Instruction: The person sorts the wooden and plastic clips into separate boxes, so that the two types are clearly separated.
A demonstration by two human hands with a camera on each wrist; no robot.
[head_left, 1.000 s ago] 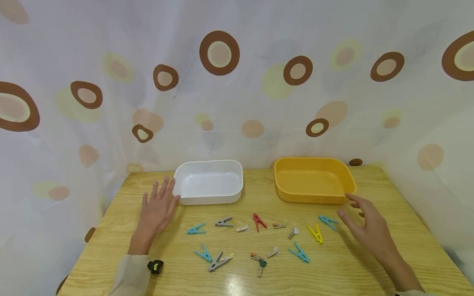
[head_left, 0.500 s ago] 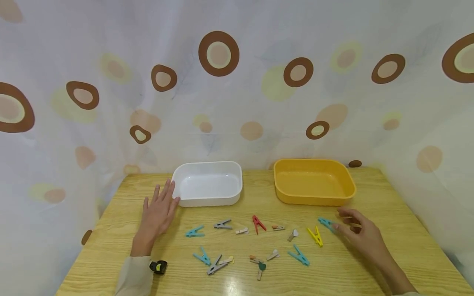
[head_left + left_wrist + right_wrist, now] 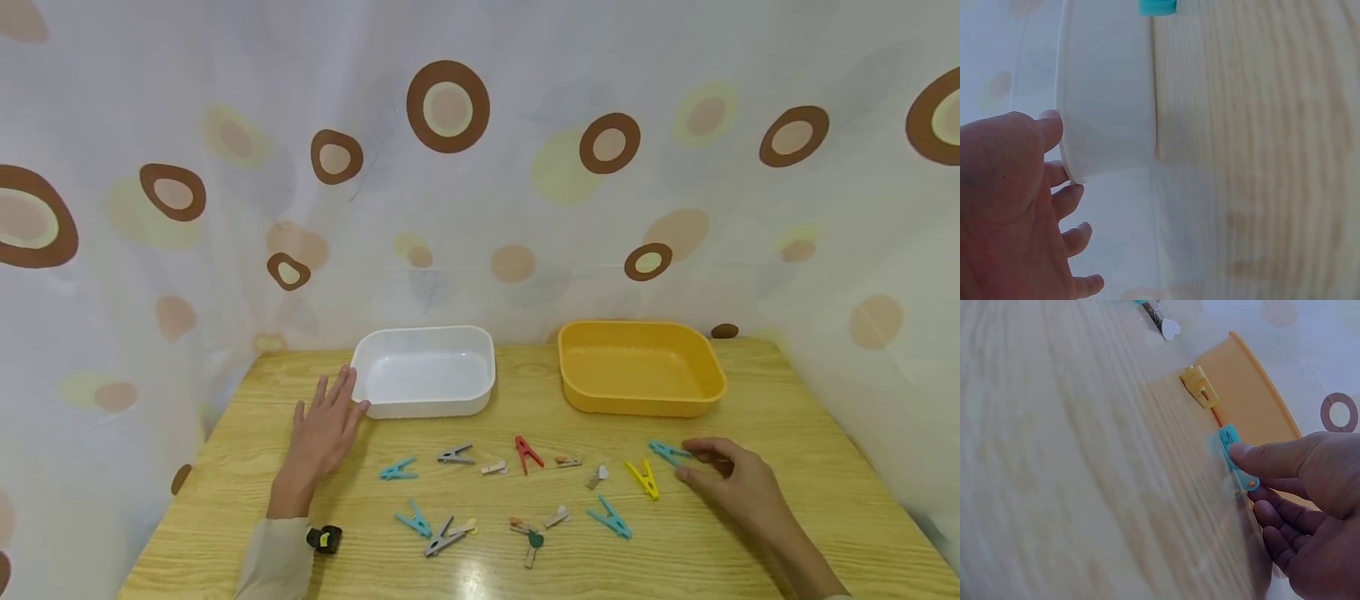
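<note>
My left hand (image 3: 318,440) lies beside the left end of the white plastic tray (image 3: 423,409), its extended fingers and thumb touching the rim. On the right, my right hand (image 3: 738,483) has thumb and fingertips at the legs of a light-blue clothespin (image 3: 664,452). In the right wrist view the thumb presses on that clothespin (image 3: 1230,442), with the index finger partly hidden behind it. A yellow clothespin (image 3: 642,480) lies just left of it on the table.
Several blue, grey, red and small wooden clothespins lie scattered across the wooden table (image 3: 360,575). An orange-yellow plastic tray (image 3: 641,406) stands at the back right. Behind everything hangs a patterned curtain (image 3: 465,208). A black band (image 3: 325,539) is on the left wrist.
My right hand has come down and left from beside the orange-yellow tray to the light-blue clothespin, where thumb and fingers have closed on it. My left hand stays at the white tray.
</note>
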